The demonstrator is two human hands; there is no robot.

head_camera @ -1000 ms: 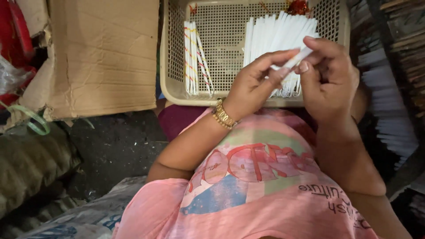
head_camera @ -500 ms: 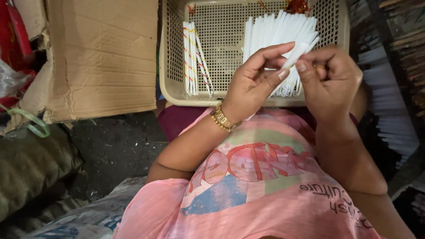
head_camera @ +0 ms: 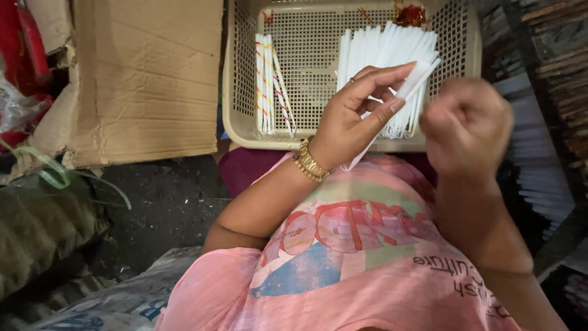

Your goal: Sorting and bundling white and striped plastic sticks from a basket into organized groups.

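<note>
My left hand (head_camera: pixel 358 116) pinches one thin white paper tube (head_camera: pixel 419 73) between thumb and fingers, slanting over the near edge of a beige perforated plastic basket (head_camera: pixel 242 116). A gold bracelet (head_camera: pixel 310 161) circles that wrist. My right hand (head_camera: pixel 467 122) is blurred, fingers curled, just right of the tube and apart from it; what it holds is unclear. In the basket lie a fan of plain white tubes (head_camera: pixel 380 49) and a small bunch of tubes with red and yellow stripes (head_camera: pixel 269 83).
A flattened cardboard box (head_camera: pixel 147 73) lies left of the basket. Red shreds (head_camera: pixel 410 15) sit in the basket's far corner. Dark sacks (head_camera: pixel 43 233) are at the lower left, stacked white sticks (head_camera: pixel 539 178) at the right.
My right hand has let go of the tube and pulled away to the right, now blurred. My left hand keeps the tube, fingers more spread.
</note>
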